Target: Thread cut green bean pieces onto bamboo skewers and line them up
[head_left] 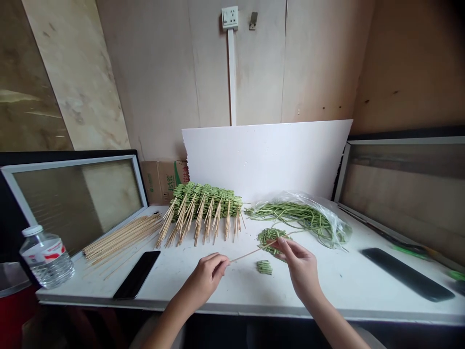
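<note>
Far left, at the front corner of the white table (232, 291): a water bottle (46, 256), standing up, cap on. Next to it, a loose pile of bare sticks (121, 237), fanned out. Then a black phone (137, 274), lying flat close to the front edge. Further back, near the middle, a big stack of bean skewers (203, 208), stick ends pointing to the front.

Then the left hand (207, 274), low over the table, thumb and fingers pinched tight on the near end of one thin skewer (249, 253). Skewer lifted off the table, long way running left to right and a little away, like a bridge from one hand to the other. On the table just under that bridge, nearer the right hand, a small bundle of cut beans (264, 266), not touched by anything.

Right hand (300, 264), fingertips pinched shut on the far end of the skewer, right at the edge of a little heap of cut bean pieces (271, 235). Maybe a bean piece in that pinch too: too small to tell. Heap close by the right fingertips, well apart from the left hand.

Behind and to the right, a clear bag of long green beans (305, 218). Far right, a flat black bar (407, 274). Bare white table between the two hands and in front of them, front edge close under both wrists.
</note>
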Demonstrator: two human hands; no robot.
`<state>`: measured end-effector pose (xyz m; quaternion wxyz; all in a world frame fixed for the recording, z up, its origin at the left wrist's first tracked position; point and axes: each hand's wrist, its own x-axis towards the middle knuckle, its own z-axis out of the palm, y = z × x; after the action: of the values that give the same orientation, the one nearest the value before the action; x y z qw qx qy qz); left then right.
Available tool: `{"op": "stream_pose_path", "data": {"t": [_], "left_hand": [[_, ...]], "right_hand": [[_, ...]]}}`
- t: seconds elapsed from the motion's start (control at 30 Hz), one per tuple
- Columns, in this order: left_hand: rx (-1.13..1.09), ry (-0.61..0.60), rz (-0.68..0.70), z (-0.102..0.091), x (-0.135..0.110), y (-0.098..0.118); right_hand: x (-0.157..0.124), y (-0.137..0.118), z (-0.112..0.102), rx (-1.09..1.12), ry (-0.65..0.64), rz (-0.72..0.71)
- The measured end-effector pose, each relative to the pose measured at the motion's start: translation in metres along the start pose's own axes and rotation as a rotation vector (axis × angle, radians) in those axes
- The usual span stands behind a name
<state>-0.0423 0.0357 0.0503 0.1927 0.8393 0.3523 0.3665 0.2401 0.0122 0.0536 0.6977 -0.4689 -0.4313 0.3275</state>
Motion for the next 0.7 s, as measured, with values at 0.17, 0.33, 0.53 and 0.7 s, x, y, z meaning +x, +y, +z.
{"op": "stream_pose_path", "data": {"t": [0.17, 0.33, 0.53, 0.7], "left_hand": [[-0.062, 0.048, 0.014, 0.009, 0.001, -0.004], [-0.041, 0.037, 0.042, 0.016, -0.002, -0.008], [-0.101, 0.004, 0.009, 0.022, -0.004, -0.013], [-0.144, -0.051, -0.028, 0.027, -0.004, -0.015]], "right_hand": [[-0.001, -0.003, 0.003, 0.020, 0.025, 0.017], [-0.003, -0.002, 0.005, 0.063, 0.030, 0.021], [-0.015, 0.003, 0.015, 0.001, -0.036, -0.020], [-0.023, 0.011, 0.022, -0.004, -0.110, -0.028]]}}
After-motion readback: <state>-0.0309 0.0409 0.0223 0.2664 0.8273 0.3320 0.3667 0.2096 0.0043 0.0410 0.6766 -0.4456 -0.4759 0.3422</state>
